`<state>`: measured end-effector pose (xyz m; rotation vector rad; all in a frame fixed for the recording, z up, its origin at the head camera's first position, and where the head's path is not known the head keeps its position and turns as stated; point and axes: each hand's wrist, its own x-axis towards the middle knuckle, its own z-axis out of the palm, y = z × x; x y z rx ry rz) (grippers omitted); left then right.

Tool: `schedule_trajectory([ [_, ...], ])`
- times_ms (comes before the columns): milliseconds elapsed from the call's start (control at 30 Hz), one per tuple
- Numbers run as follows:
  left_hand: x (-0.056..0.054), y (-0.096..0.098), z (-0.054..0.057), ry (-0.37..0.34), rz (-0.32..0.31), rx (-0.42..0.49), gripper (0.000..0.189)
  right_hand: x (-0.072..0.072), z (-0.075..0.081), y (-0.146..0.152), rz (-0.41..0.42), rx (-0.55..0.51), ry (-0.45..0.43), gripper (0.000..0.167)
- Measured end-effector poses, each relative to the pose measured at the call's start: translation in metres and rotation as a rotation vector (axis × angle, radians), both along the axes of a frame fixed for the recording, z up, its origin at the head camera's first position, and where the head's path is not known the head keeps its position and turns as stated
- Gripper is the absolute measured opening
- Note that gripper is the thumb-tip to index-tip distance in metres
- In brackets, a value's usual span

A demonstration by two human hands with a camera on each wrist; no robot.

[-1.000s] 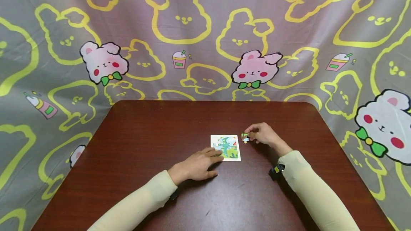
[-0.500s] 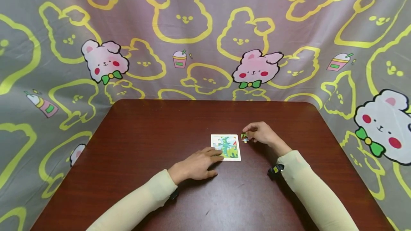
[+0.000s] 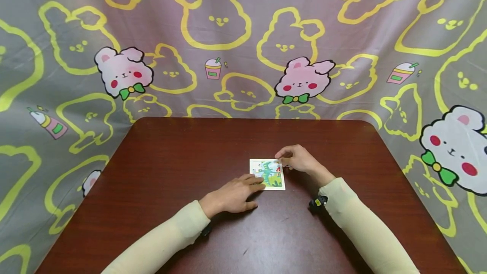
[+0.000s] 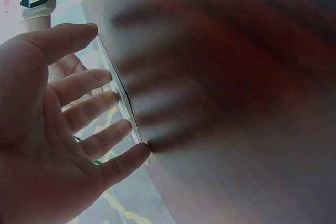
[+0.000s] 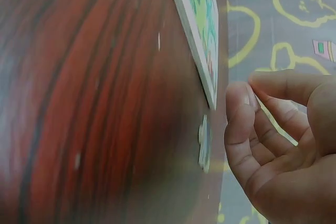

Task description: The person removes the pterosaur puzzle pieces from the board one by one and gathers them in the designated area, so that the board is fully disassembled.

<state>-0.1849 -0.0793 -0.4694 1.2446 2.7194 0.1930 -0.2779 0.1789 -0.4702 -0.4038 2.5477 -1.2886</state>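
Observation:
A small square jigsaw board (image 3: 275,188) with a white rim and a green dinosaur picture lies on the table. My left hand (image 3: 233,194) rests straight fingers on its left edge; in the left wrist view the fingertips (image 4: 122,97) sit right at that edge. At the board's upper right corner, my right hand (image 3: 300,159) pinches thumb and index finger together. The puzzle piece between them is hidden by the fingers. Below this hand, on the table just right of the board, loose puzzle pieces (image 5: 205,144) show edge-on in the right wrist view.
The dark red-brown wooden table (image 3: 190,151) has rounded far corners. Behind and beside it hangs a grey curtain (image 3: 243,20) with cartoon bears. A black wrist camera (image 3: 317,203) is strapped below the right sleeve.
My right hand has moved left from the loose pieces to the board's upper right corner, and the green piece no longer shows at its old spot. The left hand stays put.

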Motion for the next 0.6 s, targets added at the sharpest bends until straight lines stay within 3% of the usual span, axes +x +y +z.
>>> schedule_trajectory([
  [367, -0.001, 0.002, 0.001, 0.0, -0.001, -0.004, 0.056, -0.002, 0.001, -0.023, 0.082, 0.057, 0.061, 0.016],
  [600, -0.003, 0.002, 0.0, 0.005, 0.001, -0.003, 0.056, -0.004, 0.001, -0.031, 0.115, 0.021, 0.007, 0.016],
])
